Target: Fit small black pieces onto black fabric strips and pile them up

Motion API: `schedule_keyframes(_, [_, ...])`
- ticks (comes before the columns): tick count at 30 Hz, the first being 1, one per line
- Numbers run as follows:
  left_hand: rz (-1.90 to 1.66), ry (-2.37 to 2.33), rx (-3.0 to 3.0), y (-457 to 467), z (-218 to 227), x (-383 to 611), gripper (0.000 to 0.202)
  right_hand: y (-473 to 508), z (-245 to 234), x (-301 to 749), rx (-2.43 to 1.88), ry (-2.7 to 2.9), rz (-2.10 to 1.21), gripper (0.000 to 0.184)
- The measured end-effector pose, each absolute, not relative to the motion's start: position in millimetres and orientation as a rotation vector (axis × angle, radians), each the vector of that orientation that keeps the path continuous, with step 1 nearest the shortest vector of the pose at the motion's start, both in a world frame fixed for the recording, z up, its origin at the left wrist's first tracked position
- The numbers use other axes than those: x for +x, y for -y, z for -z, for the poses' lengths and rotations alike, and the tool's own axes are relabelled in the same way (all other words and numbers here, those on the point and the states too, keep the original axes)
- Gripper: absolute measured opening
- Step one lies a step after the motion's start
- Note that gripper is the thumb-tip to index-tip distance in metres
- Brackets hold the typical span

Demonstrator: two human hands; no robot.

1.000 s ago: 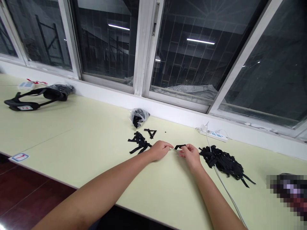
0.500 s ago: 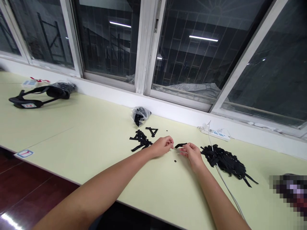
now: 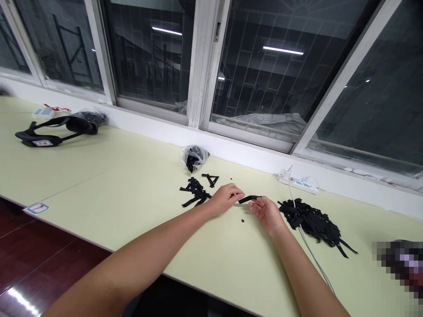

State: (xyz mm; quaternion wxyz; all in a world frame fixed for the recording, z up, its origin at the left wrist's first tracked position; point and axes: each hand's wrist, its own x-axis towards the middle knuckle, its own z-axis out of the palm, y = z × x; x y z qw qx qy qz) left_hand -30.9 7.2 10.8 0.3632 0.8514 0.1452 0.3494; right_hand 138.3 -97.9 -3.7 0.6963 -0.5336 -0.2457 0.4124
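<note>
My right hand (image 3: 268, 214) pinches a short black strap (image 3: 249, 199) between thumb and forefinger, its other fingers curled loosely below. The strap's free end points left, to the fingertips of my left hand (image 3: 228, 198). Those fingers are closed in a pinch; whatever they hold is too small to make out, and I cannot tell whether they touch the strap. On the table just below the strap lies a small black ring (image 3: 242, 221). Beside my left hand is a loose pile of black straps (image 3: 195, 192), with a few more folded straps (image 3: 210, 179) behind it.
A larger heap of black straps (image 3: 312, 222) lies right, a white cable (image 3: 309, 246) crossing it. Behind are a power strip (image 3: 299, 182), a clear bag of black pieces (image 3: 194, 157) and a tiny dark piece (image 3: 231, 178). A black headset (image 3: 42, 140) sits far left.
My left fingertips have moved right, closer to the free end of the strap. More of the strap now shows beyond my right fingers, and that hand has shifted slightly right.
</note>
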Motion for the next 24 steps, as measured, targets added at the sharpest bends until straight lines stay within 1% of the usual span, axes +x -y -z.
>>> schedule_keyframes(7, [-0.911, -0.347, 2.081, 1, -11, -28, 0.026, 99, 0, 138, -1.123, 0.505, -1.013, 0.006])
schedule_keyframes(11, [-0.864, -0.354, 2.125, 5, -13, -28, 0.023, 100, -1, 137, -1.135, 0.558, -1.017, 0.01])
schedule_keyframes(14, [-0.895, -0.4, 2.096, 4, -13, -28, 0.022, 101, -2, 135, -1.14, 0.574, -0.978, 0.011])
schedule_keyframes(21, [-0.843, -0.473, 1.97, 8, -12, -26, 0.018, 103, -7, 125, -1.153, 0.625, -0.89, 0.03])
schedule_keyframes(24, [-0.83, -0.469, 2.005, 10, -15, -28, 0.014, 103, -7, 122, -1.176, 0.664, -0.874, 0.032])
